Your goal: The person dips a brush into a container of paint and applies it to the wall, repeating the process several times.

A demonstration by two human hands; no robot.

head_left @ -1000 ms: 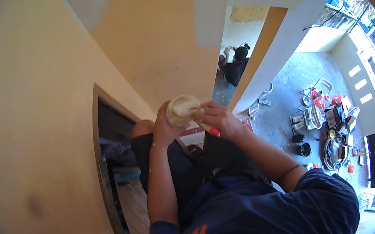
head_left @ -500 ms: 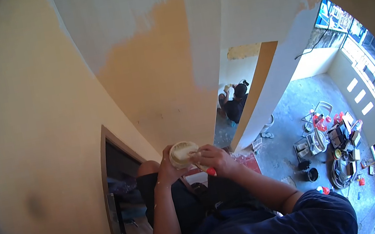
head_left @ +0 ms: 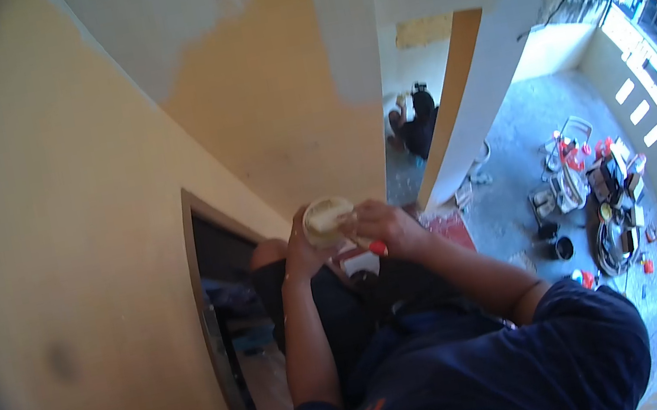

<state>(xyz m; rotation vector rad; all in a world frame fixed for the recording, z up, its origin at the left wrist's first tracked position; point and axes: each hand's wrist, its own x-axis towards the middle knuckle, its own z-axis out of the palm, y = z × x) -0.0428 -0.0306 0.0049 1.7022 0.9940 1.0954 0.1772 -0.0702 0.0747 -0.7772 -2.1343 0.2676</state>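
Note:
My left hand (head_left: 303,253) is wrapped round the side of a small round tub (head_left: 325,213) with pale cream paint in it, held up in front of my lap. Beside it, my right hand (head_left: 387,223) is closed on a paintbrush whose red handle end (head_left: 377,247) sticks out below the fingers. The right fingertips are at the tub's rim, and the brush's working end is hidden by them. Ahead stands an orange-tan wall (head_left: 272,83), partly coated in pale grey-white.
A brown door frame (head_left: 207,305) stands to my left. Through an opening, another person (head_left: 418,123) in dark clothes crouches low. Far below on the right, the concrete floor (head_left: 526,126) holds a dark bucket (head_left: 563,249), a stroller-like frame and a pile of household items.
My view has tilted down a little, so the walls and floor items sit higher in the picture. Both hands keep the tub and brush together.

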